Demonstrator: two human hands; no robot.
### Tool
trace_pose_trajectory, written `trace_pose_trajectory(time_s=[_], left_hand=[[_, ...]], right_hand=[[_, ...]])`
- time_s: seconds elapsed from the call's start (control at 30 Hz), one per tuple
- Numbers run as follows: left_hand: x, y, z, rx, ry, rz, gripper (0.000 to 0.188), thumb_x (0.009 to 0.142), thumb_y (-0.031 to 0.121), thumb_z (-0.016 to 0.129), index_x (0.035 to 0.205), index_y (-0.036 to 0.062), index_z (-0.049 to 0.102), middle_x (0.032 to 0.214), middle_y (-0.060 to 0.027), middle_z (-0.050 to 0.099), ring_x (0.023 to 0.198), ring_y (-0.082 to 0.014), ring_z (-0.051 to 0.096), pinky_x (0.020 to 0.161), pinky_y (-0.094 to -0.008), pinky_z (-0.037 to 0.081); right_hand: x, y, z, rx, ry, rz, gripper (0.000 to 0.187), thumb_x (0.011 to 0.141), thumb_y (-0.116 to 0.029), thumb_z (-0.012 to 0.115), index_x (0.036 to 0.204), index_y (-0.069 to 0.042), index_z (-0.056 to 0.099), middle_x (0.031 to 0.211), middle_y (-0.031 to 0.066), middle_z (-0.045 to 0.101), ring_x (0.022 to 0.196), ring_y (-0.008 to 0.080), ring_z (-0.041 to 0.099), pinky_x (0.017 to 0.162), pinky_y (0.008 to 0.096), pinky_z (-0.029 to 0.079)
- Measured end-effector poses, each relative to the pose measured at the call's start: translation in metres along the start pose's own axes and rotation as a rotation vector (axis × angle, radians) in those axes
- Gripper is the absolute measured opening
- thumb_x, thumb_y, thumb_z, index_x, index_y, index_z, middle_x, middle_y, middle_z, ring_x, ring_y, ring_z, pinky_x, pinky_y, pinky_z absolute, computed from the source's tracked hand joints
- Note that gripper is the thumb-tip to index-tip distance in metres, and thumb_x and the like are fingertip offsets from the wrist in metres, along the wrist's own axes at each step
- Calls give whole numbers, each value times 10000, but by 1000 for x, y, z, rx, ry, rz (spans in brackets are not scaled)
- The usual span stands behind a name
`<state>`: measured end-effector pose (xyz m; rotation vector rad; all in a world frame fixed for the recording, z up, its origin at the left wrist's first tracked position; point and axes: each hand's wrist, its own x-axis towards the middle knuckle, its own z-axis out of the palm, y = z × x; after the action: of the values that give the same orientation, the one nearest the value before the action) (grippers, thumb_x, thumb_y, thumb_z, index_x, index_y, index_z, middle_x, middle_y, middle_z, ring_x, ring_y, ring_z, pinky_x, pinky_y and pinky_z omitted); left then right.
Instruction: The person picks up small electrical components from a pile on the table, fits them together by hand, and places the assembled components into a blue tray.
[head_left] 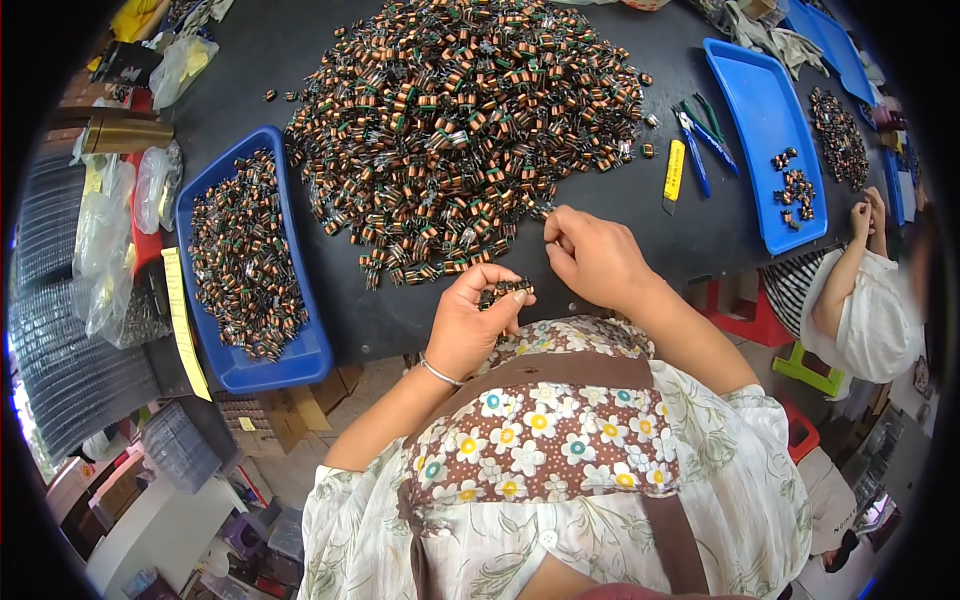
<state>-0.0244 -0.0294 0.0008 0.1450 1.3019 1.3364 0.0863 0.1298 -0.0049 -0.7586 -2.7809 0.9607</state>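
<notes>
Left hand point(468, 318) at near edge of black surface point(655, 235): grip closed around a small cluster of copper-wound components point(505, 292). Right hand point(600, 262) just beside, fingers curled next to the large component pile point(450, 120); cannot tell whether its grip holds a piece. Filled blue bin point(262, 372) at near-left corner; yellow cutter point(674, 175) right of pile.

Bright, diffuse light spreads evenly over the black tabletop point(255, 60), leaving only soft shadows, while the clear plastic bags point(105, 215) at left catch pale glare. The heaped copper-wound coils point(470, 130) look fairly crisp, their metal glinting in specks. Toward the black circular rim, the fisheye lens bows straight edges, and a patch beside the co-worker point(860, 310) is smeared.
</notes>
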Motion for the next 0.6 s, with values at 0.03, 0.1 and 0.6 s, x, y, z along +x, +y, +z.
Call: trace_pose_trajectory(time_s=[0.03, 0.1, 0.6], left_hand=[[1, -1, -2, -3, 5, 0, 139, 838, 45, 594, 958, 23, 528, 826, -79, 629, 546, -51, 517, 494, -187, 424], [5, -4, -3, -8, 8, -1, 141, 836, 44, 596, 959, 22, 530, 819, -73, 625, 545, -51, 517, 494, -186, 423], [13, -3, 2, 3, 20, -10, 121, 811, 31, 623, 905, 30, 546, 738, -14, 577, 536, -50, 522, 481, -192, 424]], right_hand=[[0, 0, -2, 149, -62, 10, 159, 769, -98, 622, 873, -64, 506, 645, 69, 548, 557, 222, 557, 521, 334, 430], [-2, -4, -7, 296, -124, 23, 150, 768, -85, 614, 867, -61, 504, 617, 65, 531, 536, 210, 549, 506, 322, 419], [9, 8, -6, 158, 143, -82, 109, 779, -77, 622, 850, -43, 547, 798, 91, 590, 653, 252, 586, 583, 320, 471]])
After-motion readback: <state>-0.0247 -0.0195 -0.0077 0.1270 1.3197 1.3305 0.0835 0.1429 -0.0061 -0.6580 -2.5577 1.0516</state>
